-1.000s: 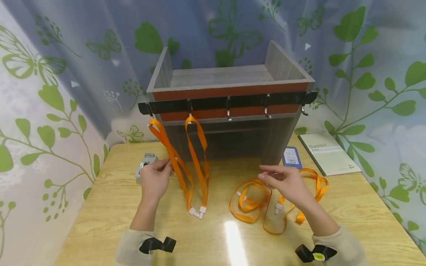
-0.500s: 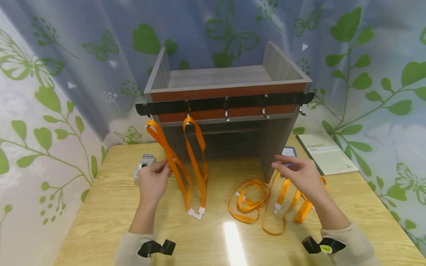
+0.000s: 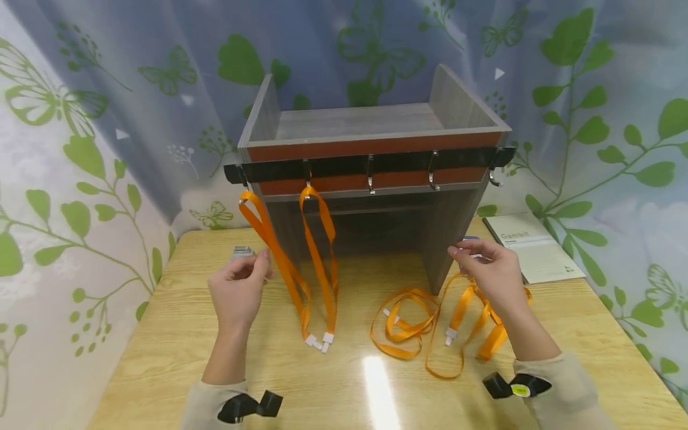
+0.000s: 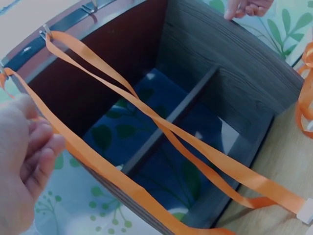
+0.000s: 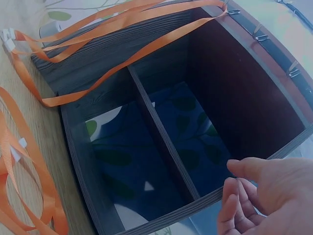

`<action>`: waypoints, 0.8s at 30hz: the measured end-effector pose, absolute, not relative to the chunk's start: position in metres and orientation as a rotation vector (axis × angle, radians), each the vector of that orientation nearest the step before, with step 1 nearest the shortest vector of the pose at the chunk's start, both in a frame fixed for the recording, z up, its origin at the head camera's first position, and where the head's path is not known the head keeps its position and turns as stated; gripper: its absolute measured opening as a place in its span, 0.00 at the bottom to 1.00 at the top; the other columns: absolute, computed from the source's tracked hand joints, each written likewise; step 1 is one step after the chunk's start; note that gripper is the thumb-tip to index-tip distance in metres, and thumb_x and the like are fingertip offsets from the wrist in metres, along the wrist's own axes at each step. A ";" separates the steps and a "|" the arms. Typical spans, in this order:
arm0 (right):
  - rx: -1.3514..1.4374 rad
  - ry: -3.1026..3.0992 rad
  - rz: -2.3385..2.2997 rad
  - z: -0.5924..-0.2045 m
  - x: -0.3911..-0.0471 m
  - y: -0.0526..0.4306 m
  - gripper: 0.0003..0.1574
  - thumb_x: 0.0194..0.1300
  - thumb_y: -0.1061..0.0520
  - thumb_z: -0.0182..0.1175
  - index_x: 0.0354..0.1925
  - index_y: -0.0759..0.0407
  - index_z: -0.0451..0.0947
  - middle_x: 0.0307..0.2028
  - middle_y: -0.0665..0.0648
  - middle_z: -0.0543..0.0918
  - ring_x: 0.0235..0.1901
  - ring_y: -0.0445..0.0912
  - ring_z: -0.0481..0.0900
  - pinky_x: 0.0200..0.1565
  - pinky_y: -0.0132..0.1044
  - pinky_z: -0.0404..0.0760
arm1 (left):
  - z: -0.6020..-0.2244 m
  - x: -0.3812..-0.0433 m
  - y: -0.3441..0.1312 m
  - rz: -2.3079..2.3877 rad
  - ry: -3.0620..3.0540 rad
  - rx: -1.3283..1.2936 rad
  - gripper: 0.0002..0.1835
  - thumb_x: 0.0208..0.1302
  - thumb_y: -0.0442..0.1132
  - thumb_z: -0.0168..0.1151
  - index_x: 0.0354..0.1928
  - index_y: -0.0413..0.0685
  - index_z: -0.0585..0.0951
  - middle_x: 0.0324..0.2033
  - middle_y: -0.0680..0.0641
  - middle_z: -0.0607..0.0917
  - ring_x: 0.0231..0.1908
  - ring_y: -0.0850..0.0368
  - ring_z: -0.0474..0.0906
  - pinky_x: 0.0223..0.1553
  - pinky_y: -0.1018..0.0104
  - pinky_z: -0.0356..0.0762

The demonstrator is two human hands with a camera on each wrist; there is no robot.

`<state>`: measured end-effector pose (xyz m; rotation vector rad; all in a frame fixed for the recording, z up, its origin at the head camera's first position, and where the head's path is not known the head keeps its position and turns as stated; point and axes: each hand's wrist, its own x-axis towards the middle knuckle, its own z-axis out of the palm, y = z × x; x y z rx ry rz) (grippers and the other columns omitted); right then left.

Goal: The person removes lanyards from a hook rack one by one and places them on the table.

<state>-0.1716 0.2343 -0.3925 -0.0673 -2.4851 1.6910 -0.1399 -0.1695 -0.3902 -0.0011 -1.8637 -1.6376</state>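
Two orange lanyards hang from the leftmost hooks of a black hook rail (image 3: 398,163). The outer lanyard (image 3: 274,242) is on the end hook, the inner lanyard (image 3: 321,263) on the second. Their white clips hang low, near the tabletop. My left hand (image 3: 239,292) is just left of the outer lanyard, fingers loosely bent, gripping nothing. In the right wrist view my right hand (image 5: 271,200) hovers beside the shelf's edge, fingers loosely curled around nothing. Below it on the table lie more orange lanyards, a coiled one (image 3: 405,349) and a looser one (image 3: 491,343) partly behind my wrist.
A grey wooden shelf unit (image 3: 457,209) carries the rail across its front; three hooks on the right hold nothing. A small grey device (image 3: 242,251) is mostly behind my left hand. A notebook (image 3: 537,248) and a blue-edged card (image 3: 471,238), largely covered, lie at right.
My left hand has let go of the outer lanyard and drawn slightly left. My right hand has moved right and up, away from the loose lanyards. The hanging lanyards stay in place.
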 end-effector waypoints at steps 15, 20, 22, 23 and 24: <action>-0.171 -2.393 1.714 -0.394 -0.178 0.234 0.22 0.65 0.48 0.68 0.47 0.63 0.81 0.31 0.38 0.84 0.26 0.38 0.84 0.36 0.26 0.86 | -0.383 -0.150 -0.154 -1.713 -1.799 -0.606 0.06 0.59 0.19 0.64 0.39 0.23 0.85 0.31 0.59 0.90 0.28 0.65 0.87 0.30 0.72 0.87; -0.187 -2.453 1.670 -0.395 -0.179 0.235 0.27 0.64 0.45 0.68 0.53 0.62 0.82 0.30 0.37 0.83 0.27 0.36 0.83 0.37 0.25 0.86 | -0.382 -0.152 -0.148 -1.763 -1.917 -0.544 0.09 0.60 0.23 0.67 0.42 0.27 0.86 0.30 0.59 0.90 0.28 0.65 0.87 0.30 0.71 0.87; -0.192 -2.471 1.656 -0.395 -0.179 0.235 0.28 0.64 0.44 0.68 0.54 0.61 0.83 0.29 0.36 0.83 0.28 0.36 0.83 0.37 0.26 0.86 | -0.383 -0.153 -0.145 -1.777 -1.933 -0.523 0.09 0.59 0.23 0.67 0.42 0.28 0.86 0.29 0.52 0.90 0.27 0.65 0.87 0.29 0.71 0.87; -0.191 -2.475 1.649 -0.396 -0.179 0.236 0.28 0.64 0.44 0.68 0.54 0.61 0.83 0.29 0.36 0.83 0.28 0.37 0.83 0.37 0.26 0.86 | -0.383 -0.153 -0.144 -1.778 -1.943 -0.516 0.09 0.59 0.23 0.68 0.43 0.29 0.86 0.29 0.48 0.90 0.27 0.65 0.86 0.28 0.71 0.87; -0.187 -2.479 1.642 -0.396 -0.179 0.236 0.28 0.64 0.44 0.68 0.53 0.61 0.83 0.29 0.36 0.83 0.28 0.37 0.83 0.36 0.26 0.85 | -0.383 -0.154 -0.143 -1.777 -1.956 -0.508 0.10 0.59 0.24 0.68 0.43 0.30 0.87 0.29 0.44 0.90 0.27 0.65 0.86 0.28 0.71 0.86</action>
